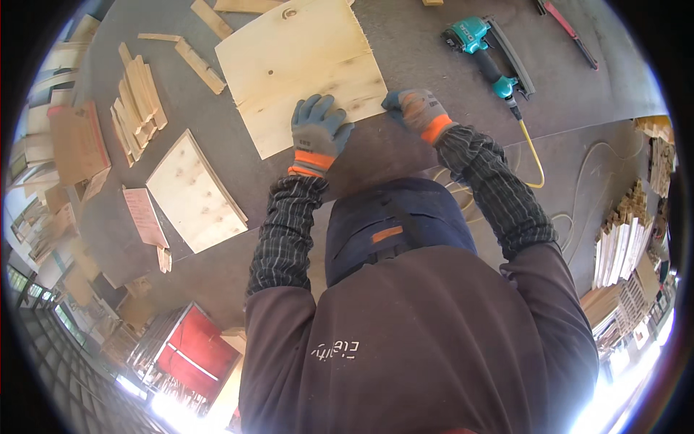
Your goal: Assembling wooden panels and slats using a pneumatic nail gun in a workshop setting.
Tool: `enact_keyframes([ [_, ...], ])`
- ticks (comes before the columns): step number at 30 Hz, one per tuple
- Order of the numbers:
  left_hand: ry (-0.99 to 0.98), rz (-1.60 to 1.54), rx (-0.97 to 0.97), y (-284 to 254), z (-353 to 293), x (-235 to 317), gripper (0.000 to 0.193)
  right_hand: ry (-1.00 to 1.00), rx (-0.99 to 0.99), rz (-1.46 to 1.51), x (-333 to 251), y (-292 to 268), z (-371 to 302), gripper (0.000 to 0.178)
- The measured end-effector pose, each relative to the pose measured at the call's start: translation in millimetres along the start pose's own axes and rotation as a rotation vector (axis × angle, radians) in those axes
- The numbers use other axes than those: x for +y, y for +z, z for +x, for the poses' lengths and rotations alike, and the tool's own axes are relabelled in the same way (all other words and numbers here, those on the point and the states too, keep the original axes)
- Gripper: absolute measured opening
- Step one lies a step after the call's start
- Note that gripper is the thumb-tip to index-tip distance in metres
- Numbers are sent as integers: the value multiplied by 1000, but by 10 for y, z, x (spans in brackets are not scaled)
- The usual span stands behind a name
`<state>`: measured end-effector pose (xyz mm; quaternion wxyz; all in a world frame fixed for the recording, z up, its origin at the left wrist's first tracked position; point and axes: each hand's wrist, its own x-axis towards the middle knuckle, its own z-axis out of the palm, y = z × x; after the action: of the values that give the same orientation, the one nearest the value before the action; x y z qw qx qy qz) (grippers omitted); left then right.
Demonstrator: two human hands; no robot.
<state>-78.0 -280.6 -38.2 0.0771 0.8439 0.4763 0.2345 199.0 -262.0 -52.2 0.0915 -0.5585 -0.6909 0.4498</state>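
Observation:
A pale plywood sheet (303, 65) with a few dark knots lies on the dark worktable (426, 79) in front of me. My left hand (316, 132), in a grey-blue glove with an orange cuff, rests on the sheet's near edge, its fingers stretched forward and thumb apart. At the sheet's near right corner, my right hand (418, 112), gloved alike, has its fingers curled and pressed together on the corner. The fingertips there are partly hidden. To the right of the sheet lies a teal nail gun (481, 54), touched by neither hand.
A yellow air hose (533, 155) runs from the nail gun toward me. Left of the sheet are a smaller plywood stack (195, 195), a pink written card (144, 215) and several wood strips (141, 98). A red-handled tool (567, 32) lies far right.

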Motion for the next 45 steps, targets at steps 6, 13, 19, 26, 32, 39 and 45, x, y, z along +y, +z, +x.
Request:
enact_keyframes([
  [6, -38, 34, -24, 18, -91, -35, 30, -72, -69, -355, -178, -193, -127, 35],
  [13, -83, 37, -48, -4, -13, 74, 29, 104, 572, -667, 1154, -1219, -481, 64],
  [19, -95, 14, -62, -7, 2, 33, 30, 529, 327, -698, 1262, -1343, -175, 86],
  [26, -151, -4, -83, -9, -92, 4, 28, 393, 275, -2, 663, -1527, -477, 69],
  [32, -87, 6, -28, -11, -101, -56, 30, 312, 73, 777, -355, -976, -1224, 46],
  [39, -71, -87, 34, 29, -82, -104, 31, 349, -18, 878, -780, -468, -1159, 45],
  [45, -82, -103, 35, 7, -129, -137, 31, 394, 15, 831, -885, -344, -1154, 46],
])
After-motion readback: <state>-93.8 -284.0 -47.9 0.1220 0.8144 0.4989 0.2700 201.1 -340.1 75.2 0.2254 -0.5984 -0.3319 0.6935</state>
